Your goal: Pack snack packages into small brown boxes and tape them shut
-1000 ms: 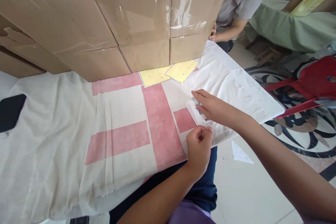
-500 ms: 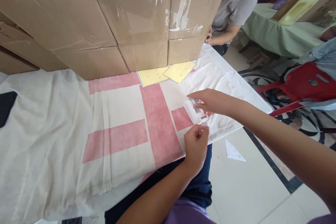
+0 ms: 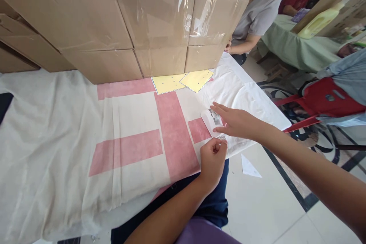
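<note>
A small white printed packet (image 3: 211,118) lies on the white and pink cloth (image 3: 128,122) near the table's front right edge. My right hand (image 3: 236,122) rests flat on the packet with its fingers stretched out and pointing left. Just below it, my left hand (image 3: 213,159) is curled into a pinch at the cloth's edge; whatever sits between its fingers is too small to make out.
Taped cardboard boxes (image 3: 128,19) are stacked across the back of the table. Two yellow sheets (image 3: 183,81) lie at their base. A person in a grey shirt (image 3: 256,17) sits behind. A red chair (image 3: 323,101) stands to the right, and a paper scrap (image 3: 249,167) lies on the floor.
My right hand has slid a little toward me over the packet. My left hand keeps its pinch at the cloth's edge.
</note>
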{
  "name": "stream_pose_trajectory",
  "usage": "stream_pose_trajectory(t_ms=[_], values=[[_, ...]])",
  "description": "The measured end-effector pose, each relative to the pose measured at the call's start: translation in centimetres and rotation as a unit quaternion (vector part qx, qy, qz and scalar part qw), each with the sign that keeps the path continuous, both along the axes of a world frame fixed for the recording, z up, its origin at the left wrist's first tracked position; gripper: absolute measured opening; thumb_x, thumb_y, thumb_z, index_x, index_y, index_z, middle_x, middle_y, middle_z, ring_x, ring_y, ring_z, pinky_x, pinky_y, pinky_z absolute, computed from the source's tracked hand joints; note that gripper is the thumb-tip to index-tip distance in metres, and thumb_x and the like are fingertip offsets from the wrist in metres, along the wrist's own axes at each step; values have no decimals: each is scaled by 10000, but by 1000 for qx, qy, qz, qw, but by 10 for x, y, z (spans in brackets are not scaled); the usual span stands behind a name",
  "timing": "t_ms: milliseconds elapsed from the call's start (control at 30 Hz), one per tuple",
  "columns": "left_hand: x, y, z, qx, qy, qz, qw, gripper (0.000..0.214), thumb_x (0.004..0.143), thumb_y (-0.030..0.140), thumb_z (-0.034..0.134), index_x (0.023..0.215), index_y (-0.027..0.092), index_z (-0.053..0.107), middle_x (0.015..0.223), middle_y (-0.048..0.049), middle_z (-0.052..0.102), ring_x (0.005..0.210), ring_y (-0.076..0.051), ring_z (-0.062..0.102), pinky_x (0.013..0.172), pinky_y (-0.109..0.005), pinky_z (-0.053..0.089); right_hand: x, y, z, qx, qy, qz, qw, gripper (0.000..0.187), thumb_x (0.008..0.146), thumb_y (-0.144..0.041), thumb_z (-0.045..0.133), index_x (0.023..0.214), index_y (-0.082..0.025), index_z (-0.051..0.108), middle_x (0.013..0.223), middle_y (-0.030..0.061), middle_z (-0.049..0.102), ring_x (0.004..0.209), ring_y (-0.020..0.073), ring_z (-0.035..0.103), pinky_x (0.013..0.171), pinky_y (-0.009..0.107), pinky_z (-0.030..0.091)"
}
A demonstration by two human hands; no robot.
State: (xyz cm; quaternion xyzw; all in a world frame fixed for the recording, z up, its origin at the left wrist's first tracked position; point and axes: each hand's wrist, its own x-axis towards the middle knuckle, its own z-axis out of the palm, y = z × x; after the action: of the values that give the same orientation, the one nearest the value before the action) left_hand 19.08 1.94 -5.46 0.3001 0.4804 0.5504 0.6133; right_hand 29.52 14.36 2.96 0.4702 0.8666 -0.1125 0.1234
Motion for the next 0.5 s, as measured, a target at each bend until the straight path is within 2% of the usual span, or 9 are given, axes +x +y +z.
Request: stream_pose_trajectory(t_ms=[67,133,167,233,267,367,500], values=[[0,0,-2,1,6,-10,1000,323,909,380,600,661,196,504,581,64,301,578,-107,291,550,-271,242,1,-5,0,-10,7,-22,1000,757,893,-518,609,1548,-225,368,1551,182,477,864,254,728,709,353,513],[0,1,-3,7,15,-18,1000,349,910,387,603,643,199,479,579,65,288,575,-106,283,545,-274,236,-1,-8,0,-38,5,-42,998,848,867,-534,650,1578,-227,305,1267,159,685,800,253,718,663,325,484],[1,1,-4,8,18,-21,1000,365,910,387,604,632,202,457,579,66,277,574,-106,276,543,-275,232,-4,-8,-1,-54,1,-50,997,905,855,-531,669,1596,-215,258,1086,127,735,777,259,712,637,309,464],[1,2,-4,5,22,-23,999,389,913,382,600,618,206,417,577,66,263,571,-105,266,541,-277,225,-10,-9,-4,-71,-15,-69,995,931,867,-482,663,1608,-163,199,818,69,718,737,270,699,580,283,411],[1,3,-4,1,22,-24,999,392,914,380,600,617,208,411,576,66,267,569,-105,271,543,-278,225,-13,-9,-5,-69,-24,-77,994,893,891,-443,634,1604,-135,195,760,58,698,713,269,691,558,277,383],[1,5,-2,-15,24,-32,999,383,916,389,602,627,208,428,578,63,292,568,-107,293,552,-278,234,-21,-10,-9,-53,-45,-81,994,742,952,-367,528,1573,-92,230,733,61,678,626,244,652,519,277,316],[1,5,-1,-22,18,-41,999,388,913,407,608,630,208,433,588,62,284,578,-109,291,557,-273,242,-27,-8,-8,-54,-49,-81,994,513,961,-385,521,1408,-154,420,702,34,643,567,210,598,513,267,289]])
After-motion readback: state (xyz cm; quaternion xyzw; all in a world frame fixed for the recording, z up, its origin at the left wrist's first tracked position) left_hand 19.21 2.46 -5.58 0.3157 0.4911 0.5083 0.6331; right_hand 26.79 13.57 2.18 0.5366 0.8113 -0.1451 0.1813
